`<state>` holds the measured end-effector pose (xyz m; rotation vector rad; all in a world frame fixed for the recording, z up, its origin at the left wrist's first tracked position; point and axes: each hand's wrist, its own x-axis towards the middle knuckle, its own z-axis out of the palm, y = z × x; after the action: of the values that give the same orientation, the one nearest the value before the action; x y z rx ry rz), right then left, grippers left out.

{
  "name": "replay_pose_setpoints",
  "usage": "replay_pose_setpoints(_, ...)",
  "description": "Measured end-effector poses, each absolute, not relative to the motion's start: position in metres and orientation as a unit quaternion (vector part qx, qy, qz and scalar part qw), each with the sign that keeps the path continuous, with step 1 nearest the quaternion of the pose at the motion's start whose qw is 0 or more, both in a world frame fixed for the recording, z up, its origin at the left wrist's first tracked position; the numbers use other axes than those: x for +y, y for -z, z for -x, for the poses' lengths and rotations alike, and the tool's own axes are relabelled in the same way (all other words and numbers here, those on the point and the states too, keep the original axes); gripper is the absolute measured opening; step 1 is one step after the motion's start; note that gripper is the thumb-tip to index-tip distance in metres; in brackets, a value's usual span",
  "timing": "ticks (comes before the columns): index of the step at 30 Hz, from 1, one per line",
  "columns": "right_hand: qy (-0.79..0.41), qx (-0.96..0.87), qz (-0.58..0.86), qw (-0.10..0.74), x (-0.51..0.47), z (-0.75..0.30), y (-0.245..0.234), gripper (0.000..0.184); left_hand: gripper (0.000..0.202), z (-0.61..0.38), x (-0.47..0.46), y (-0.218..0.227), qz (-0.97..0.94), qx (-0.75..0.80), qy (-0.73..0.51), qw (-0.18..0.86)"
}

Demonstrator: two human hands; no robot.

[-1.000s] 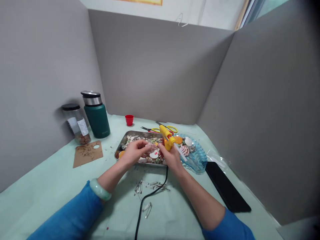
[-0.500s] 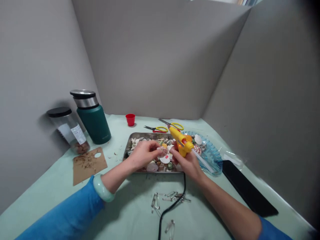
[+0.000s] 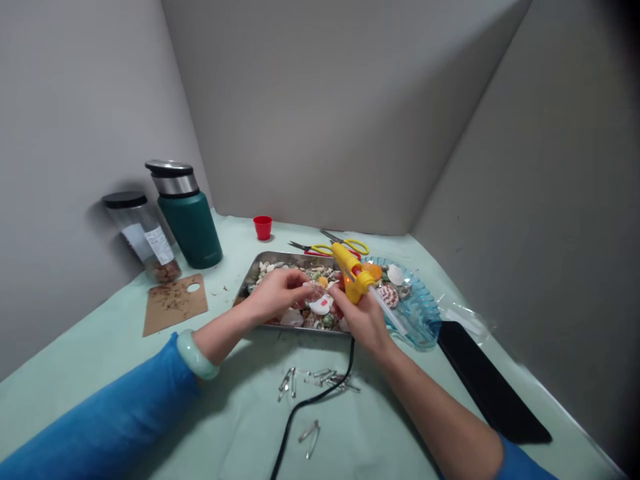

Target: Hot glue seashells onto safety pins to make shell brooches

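Over a metal tray (image 3: pixel 250 272) of shells, my left hand (image 3: pixel 281 291) pinches a small, pale, see-through piece (image 3: pixel 316 289), perhaps a shell. My right hand (image 3: pixel 361 317) is closed around a yellow hot glue gun (image 3: pixel 353 270); a clear glue stick (image 3: pixel 389 312) juts from its back end toward me. An orange light glows on the gun's side. My right fingertips come close to the pale piece, and whether they touch it I cannot tell. Beneath the hands lie a white shell with a red mark (image 3: pixel 321 306) and many small shells.
A blue glass plate (image 3: pixel 425 313) with shells stands at right, beside a black slab (image 3: pixel 493 383). Safety pins (image 3: pixel 330 378) and a black cord (image 3: pixel 310 401) lie in front. Scissors (image 3: pixel 350 243), a red cup (image 3: pixel 263 228), a green flask (image 3: pixel 190 227), a jar (image 3: pixel 145 240) and brown card (image 3: pixel 175 305) stand around.
The view has shifted and tilted slightly, so most things sit a little higher in the picture. Both hands keep their holds over the tray, with the glue gun and the pale piece still in them.
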<state>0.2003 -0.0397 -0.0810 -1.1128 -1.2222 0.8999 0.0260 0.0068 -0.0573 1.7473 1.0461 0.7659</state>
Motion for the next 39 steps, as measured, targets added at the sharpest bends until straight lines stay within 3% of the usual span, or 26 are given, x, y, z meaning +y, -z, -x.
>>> replay_pose_setpoints(5,-0.390,-0.524,0.472,0.592,-0.037,-0.202,0.084,0.037,0.022,-0.032,0.008,0.057,-0.683,0.418,-0.321,0.506)
replay_pose_setpoints(12,-0.355,-0.528,0.471,0.611,-0.036,-0.201,0.084,0.041,0.023,-0.031,-0.009,0.048,-0.673,0.418,-0.374,0.481)
replay_pose_setpoints(21,-0.341,-0.570,0.444,0.602,-0.035,-0.202,0.088,0.038,0.022,-0.036,-0.016,0.052,-0.673,0.405,-0.353,0.509)
replay_pose_setpoints(34,-0.417,-0.533,0.444,0.588,-0.035,-0.204,0.081,0.042,0.034,-0.041,-0.012,0.060,-0.642,0.354,-0.357,0.579)
replay_pose_setpoints(39,-0.426,-0.523,0.447,0.588,-0.033,-0.203,0.082,0.039,0.029,-0.044,-0.015,0.060,-0.663,0.382,-0.357,0.536)
